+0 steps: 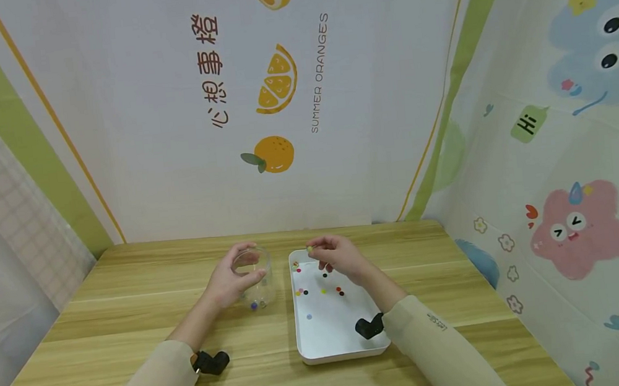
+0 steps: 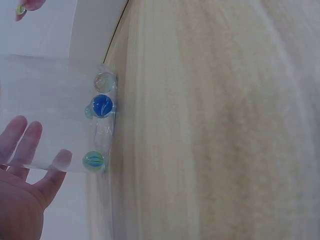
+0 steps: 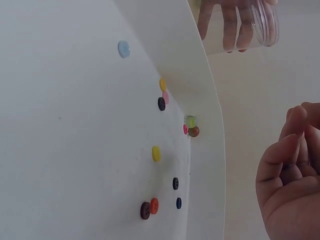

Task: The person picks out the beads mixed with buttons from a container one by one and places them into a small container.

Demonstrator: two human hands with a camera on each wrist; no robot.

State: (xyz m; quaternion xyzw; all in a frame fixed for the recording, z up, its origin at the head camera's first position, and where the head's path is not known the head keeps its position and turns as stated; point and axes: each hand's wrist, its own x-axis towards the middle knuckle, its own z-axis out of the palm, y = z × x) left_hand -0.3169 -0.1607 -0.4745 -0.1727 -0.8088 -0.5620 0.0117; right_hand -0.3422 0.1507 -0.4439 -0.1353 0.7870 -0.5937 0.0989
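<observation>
My left hand [image 1: 231, 279] grips a clear plastic jar [image 1: 262, 277] that stands upright on the table, left of a white tray [image 1: 335, 343]. At the jar's bottom lie several glass marbles, among them a blue one [image 2: 102, 105], a green-striped one [image 2: 94, 161] and a pale clear one [image 2: 104, 82]. My right hand [image 1: 342, 257] pinches a yellow-green marble [image 2: 20, 9] above the tray's far left part; the right wrist view hides it behind the fingers. Two more marbles, one greenish [image 3: 190, 121] and one reddish brown [image 3: 194, 131], touch in a tray corner.
Small buttons lie scattered in the tray: light blue [image 3: 123, 49], yellow [image 3: 156, 153], orange [image 3: 154, 205], dark brown [image 3: 145, 210] and several others. The tray's raised wall [image 3: 212, 150] runs between them and the jar. Wooden tabletop [image 1: 116, 336] extends around, with printed curtains behind and at the right.
</observation>
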